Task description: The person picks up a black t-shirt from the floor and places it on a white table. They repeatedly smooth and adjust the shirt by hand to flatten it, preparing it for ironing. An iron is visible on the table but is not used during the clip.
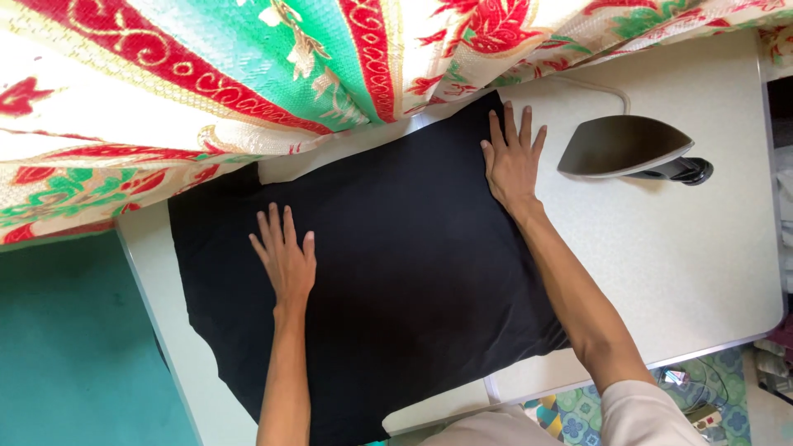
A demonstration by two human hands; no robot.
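A black cloth point(396, 272) lies spread flat over a white table point(702, 248). My left hand point(285, 256) rests palm down on the cloth's left-middle part, fingers apart. My right hand point(512, 161) presses flat on the cloth's far right edge, fingers spread, holding nothing. An electric iron point(624, 149) stands tipped on the table just right of my right hand, its dark soleplate showing and its cord running off behind it.
A patterned red, green and cream fabric point(206, 83) hangs over the far side of the table, covering the cloth's top edge. Teal floor point(66, 347) lies to the left. Patterned floor and small items point(702, 405) sit at the lower right.
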